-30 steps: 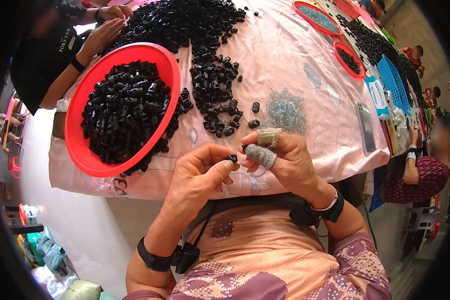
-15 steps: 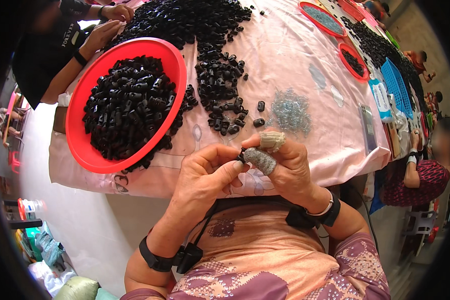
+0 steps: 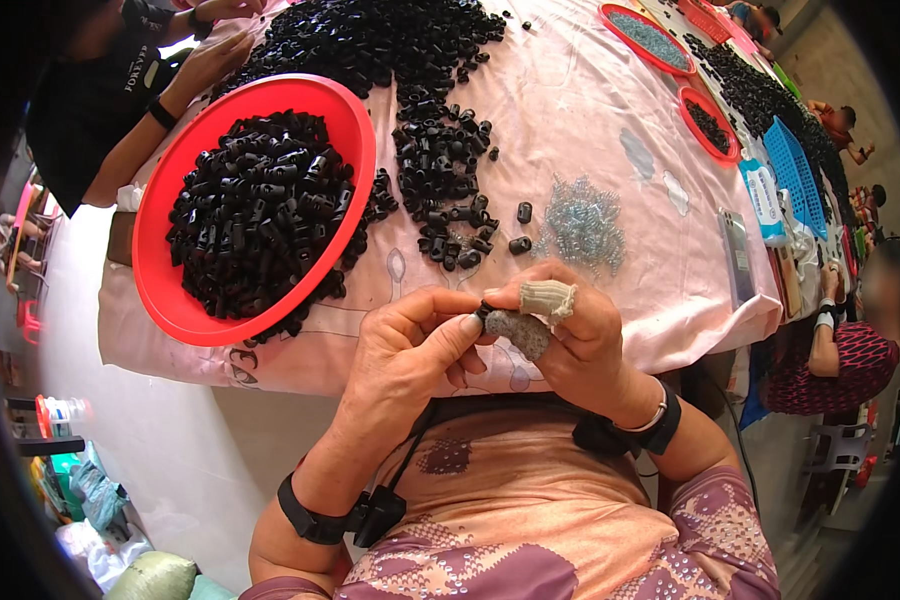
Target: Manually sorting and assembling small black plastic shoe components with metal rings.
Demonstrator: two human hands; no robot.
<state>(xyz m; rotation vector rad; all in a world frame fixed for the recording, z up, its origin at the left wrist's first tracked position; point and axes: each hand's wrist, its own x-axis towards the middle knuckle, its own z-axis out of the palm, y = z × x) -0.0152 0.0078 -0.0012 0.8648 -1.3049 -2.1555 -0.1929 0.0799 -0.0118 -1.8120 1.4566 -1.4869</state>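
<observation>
- Your left hand (image 3: 410, 350) and right hand (image 3: 580, 335) meet just above the near edge of the surface (image 3: 570, 110), and both sets of fingers are pinching one small black part (image 3: 489, 313) between them.
- Your right thumb and forefinger wear knitted sleeves.
- The red bowl (image 3: 355, 150) of black parts sits off to your left.
- The pile of little metal springs (image 3: 582, 220) is right behind your hands.
</observation>
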